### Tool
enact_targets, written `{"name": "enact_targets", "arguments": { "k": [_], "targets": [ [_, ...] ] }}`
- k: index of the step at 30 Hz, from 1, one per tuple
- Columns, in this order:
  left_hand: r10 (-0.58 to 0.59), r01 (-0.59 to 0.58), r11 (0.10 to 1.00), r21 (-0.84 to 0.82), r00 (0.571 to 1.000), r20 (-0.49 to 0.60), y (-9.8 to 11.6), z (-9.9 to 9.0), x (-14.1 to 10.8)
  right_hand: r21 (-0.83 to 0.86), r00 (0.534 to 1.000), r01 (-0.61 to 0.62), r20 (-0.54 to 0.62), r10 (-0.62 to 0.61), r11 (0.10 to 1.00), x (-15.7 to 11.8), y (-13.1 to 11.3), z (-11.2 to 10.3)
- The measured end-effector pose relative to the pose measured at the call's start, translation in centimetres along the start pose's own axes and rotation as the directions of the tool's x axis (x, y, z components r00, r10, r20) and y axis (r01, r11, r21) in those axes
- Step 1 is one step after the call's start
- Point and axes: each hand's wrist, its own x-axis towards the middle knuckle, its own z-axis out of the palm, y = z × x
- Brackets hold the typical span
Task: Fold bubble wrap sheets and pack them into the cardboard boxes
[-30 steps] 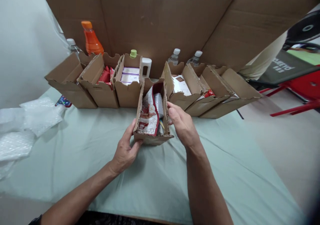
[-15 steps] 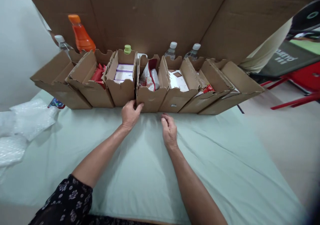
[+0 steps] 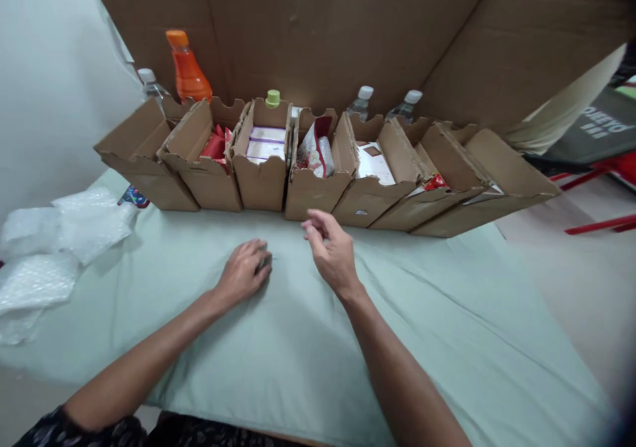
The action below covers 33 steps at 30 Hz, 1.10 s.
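Note:
My left hand (image 3: 244, 269) rests on the pale green cloth (image 3: 238, 361), fingers slightly curled and apart, holding nothing. Raised a little over the cloth, my right hand (image 3: 332, 249) has bent fingers near its thumb, with nothing visible between them. Just beyond it stands a cardboard bin (image 3: 311, 195) with a red and white packet (image 3: 311, 149) inside. Left of that bin, another bin (image 3: 261, 185) holds white and purple boxes (image 3: 265, 144). A bin (image 3: 213, 187) farther left has red packets (image 3: 216, 146). White boxes (image 3: 373, 163) lie in the bin right of the middle.
Bubble wrap (image 3: 40, 281) lies at the left. Behind the bins stand an orange bottle (image 3: 191, 76), clear bottles (image 3: 360, 106) and a green-capped one (image 3: 273, 98), against a tall cardboard panel (image 3: 318, 30). A red-framed chair (image 3: 603, 225) is at the right.
My left hand has left the base of the bins and come back onto the cloth. My right hand has lifted and turned. The view has shifted slightly, moving the bins rightward.

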Motion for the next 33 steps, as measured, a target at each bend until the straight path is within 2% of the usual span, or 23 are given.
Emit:
{"name": "enact_targets", "arguments": {
  "k": [2, 5, 8, 11, 13, 16, 18, 20, 22, 24, 26, 27, 28, 29, 30, 33],
  "targets": [
    [0.098, -0.097, 0.994, 0.058, 0.995, -0.005, -0.7, -0.2, -3.7, -0.16, 0.989, 0.106, 0.123, -0.086, 0.981, 3.2, -3.8, 1.5],
    [0.14, -0.139, 0.987, 0.081, 0.99, -0.013, -1.0, 0.1, -7.3, -0.482, 0.963, 0.171, 0.268, -0.041, 0.859, 8.4, -8.3, 4.1],
    [0.139, -0.139, 0.99, 0.008, 0.989, -0.049, -0.8, 0.3, -8.2, -0.683, 0.948, 0.176, 0.311, 0.064, 0.709, 11.9, -10.2, 6.3],
    [0.037, -0.064, 0.983, -0.17, 0.987, -0.158, -0.8, 0.1, -7.8, -0.756, 0.946, 0.185, 0.31, 0.094, 0.627, 11.8, -10.5, 7.0],
    [-0.134, 0.059, 0.942, -0.332, 0.969, -0.209, -1.0, -0.3, -7.3, -0.773, 0.947, 0.186, 0.305, 0.098, 0.606, 9.6, -10.5, 6.4],
    [-0.417, 0.24, 0.798, -0.553, 0.882, -0.22, -1.5, -1.4, -6.9, -0.745, 0.943, 0.189, 0.32, 0.094, 0.639, 3.8, -10.7, 4.0],
    [-0.537, 0.278, 0.696, -0.662, 0.813, -0.224, -1.8, -2.3, -6.8, -0.666, 0.94, 0.225, 0.34, 0.021, 0.711, -0.7, -10.8, 1.5],
    [-0.59, 0.267, 0.629, -0.73, 0.776, -0.225, -1.8, -3.0, -6.8, -0.555, 0.943, 0.27, 0.318, -0.098, 0.787, -4.9, -10.8, -1.7],
    [-0.576, 0.231, 0.612, -0.756, 0.785, -0.226, -1.5, -3.6, -7.1, -0.463, 0.945, 0.294, 0.271, -0.182, 0.836, -8.3, -10.4, -5.3],
    [-0.513, 0.186, 0.622, -0.761, 0.83, -0.216, -0.8, -3.8, -7.6, -0.453, 0.971, 0.237, 0.13, -0.2, 0.859, -11.3, -9.3, -8.9],
    [-0.433, 0.163, 0.632, -0.758, 0.885, -0.171, 0.2, -3.7, -8.5, -0.432, 0.984, 0.071, -0.118, -0.135, 0.899, -14.2, -7.5, -12.0],
    [-0.397, 0.167, 0.634, -0.755, 0.908, -0.132, 0.7, -3.5, -9.0, -0.382, 0.975, -0.022, -0.214, -0.065, 0.924, -15.6, -6.5, -13.3],
    [-0.366, 0.179, 0.639, -0.748, 0.926, -0.092, 1.2, -3.2, -9.5, -0.319, 0.965, -0.106, -0.261, 0.021, 0.942, -17.1, -5.4, -14.2],
    [-0.339, 0.192, 0.647, -0.738, 0.939, -0.053, 1.8, -2.9, -10.1, -0.263, 0.963, -0.173, -0.247, 0.107, 0.949, -18.4, -4.4, -14.8],
    [-0.315, 0.207, 0.656, -0.726, 0.949, -0.015, 2.3, -2.6, -10.6, -0.232, 0.967, -0.224, -0.177, 0.185, 0.947, -19.6, -3.4, -15.0],
    [-0.304, 0.272, 0.668, -0.692, 0.949, 0.08, 3.7, -1.5, -11.2, -0.284, 0.946, -0.295, 0.05, 0.321, 0.912, -20.7, -1.1, -13.6]
  ]
}}
